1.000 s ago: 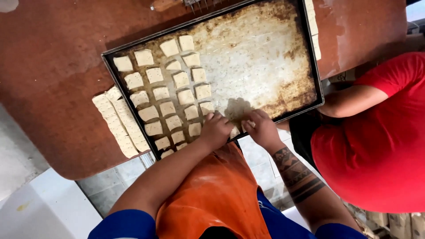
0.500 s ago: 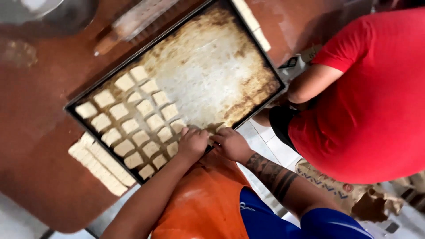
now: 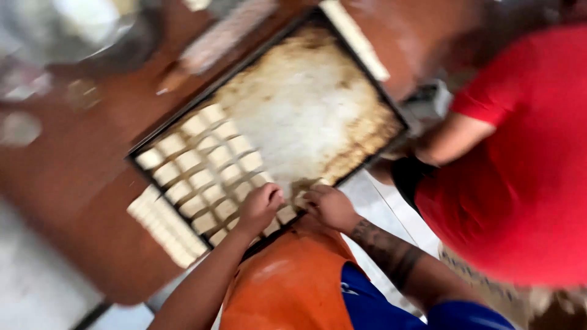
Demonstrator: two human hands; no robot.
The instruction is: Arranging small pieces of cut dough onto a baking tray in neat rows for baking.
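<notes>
A large dark baking tray (image 3: 342, 104) with a browned, floury bottom lies on a reddish-brown table (image 3: 73, 201). Several pale square dough pieces (image 3: 202, 165) stand in rows in its left half. My left hand (image 3: 260, 208) and my right hand (image 3: 330, 206) are side by side at the tray's near edge, fingers curled over a dough piece (image 3: 286, 214) there. The picture is blurred, so the grip of each hand is unclear. I wear an orange apron (image 3: 293, 281).
A strip of cut dough pieces (image 3: 164, 226) lies on the table just outside the tray's left edge. A second pale strip (image 3: 354, 36) lies at the tray's far side. A person in a red shirt (image 3: 526, 171) stands close at the right.
The view has swung and tilted, so the tray sits more diagonally and the red-shirted person fills more of the right. My hands stay at the tray's near edge.
</notes>
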